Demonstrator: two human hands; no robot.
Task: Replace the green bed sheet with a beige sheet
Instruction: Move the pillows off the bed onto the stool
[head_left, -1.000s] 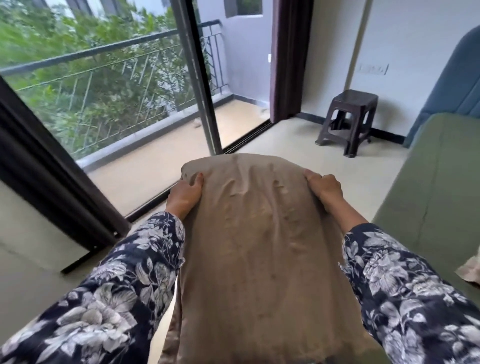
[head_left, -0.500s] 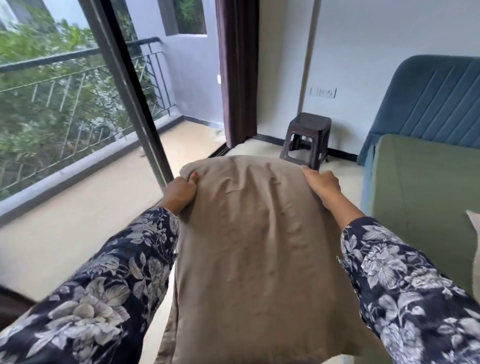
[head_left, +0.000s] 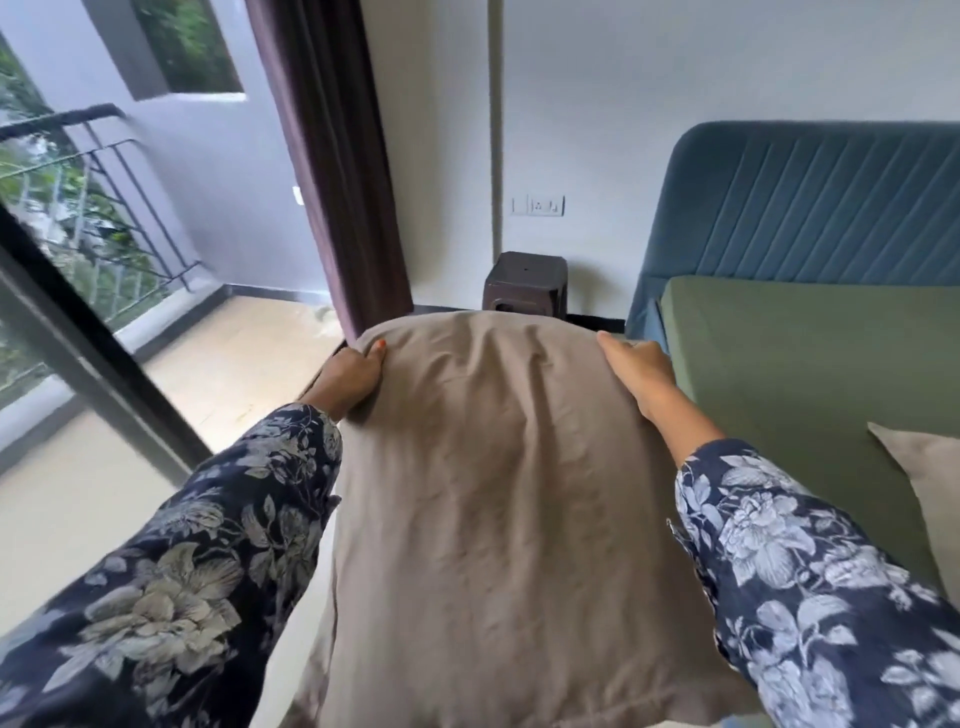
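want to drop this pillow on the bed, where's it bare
The green sheet lies bare from the blue headboard down to the beige cushion at the right edge; that cushion crowds the near right. The left hand and right hand grip the pillow.

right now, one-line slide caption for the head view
Both hands, left and right, hold a beige pillow beside the green-sheeted bed.

Bed (head_left: 654, 306) wears green sheet (head_left: 789, 374); beige pillow (head_left: 924, 488), perhaps, lies on it.
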